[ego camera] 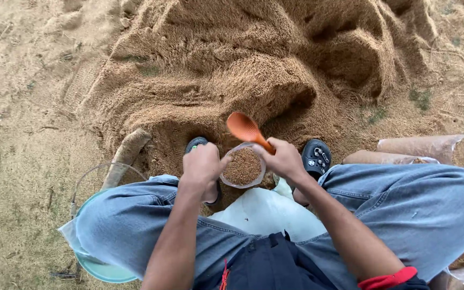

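A broad heap of tan sawdust [243, 70] fills the upper middle of the frame, its surface scooped into hollows and ridges, with bare sandy ground [22, 107] spreading down the left side. Across the lower half, the person's legs in blue jeans [414, 209] bend outward as they squat, the knees reaching toward the lower left and the right edge. Between the legs, low at centre, lies a white plastic sack [264, 212]. At the right edge, clear plastic bags packed with sawdust [436, 147] lie on their sides in cylinders, more of them showing at the lower right corner. A pale green basin [100, 271] with a wire handle sits partly hidden under the leg at lower left, and a short wooden log [127, 153] rests just above it at the foot of the heap. Two dark sandals [317, 157] stand at the heap's edge just above centre. At the middle of the frame, the left hand [204, 165] is closed around the side of a small clear plastic bag [243, 166] held upright with its mouth open, filled with brown sawdust nearly to the brim. The right hand [284, 159] is clamped on the handle of an orange plastic scoop [245, 129], whose bowl lifts up and left just above the bag's mouth.
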